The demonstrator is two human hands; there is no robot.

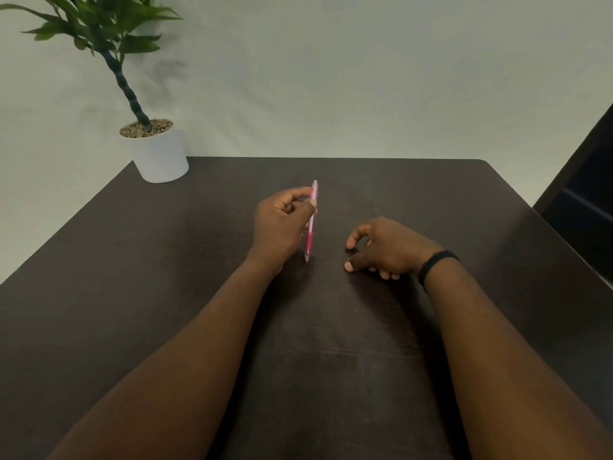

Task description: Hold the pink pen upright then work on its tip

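My left hand (282,224) pinches a pink pen (311,227) between thumb and fingers, near the upper part of its barrel. The pen stands nearly upright, its tip pointing down at the dark table (166,293) and its clear end up. My right hand (381,249) hovers low over the table a short way to the right of the pen. Its fingers are loosely curled and hold nothing. A black band (438,265) sits on the right wrist.
A green plant in a white pot (159,154) stands at the table's far left corner. A pale wall rises behind the table. A dark piece of furniture (583,200) stands past the table's right edge.
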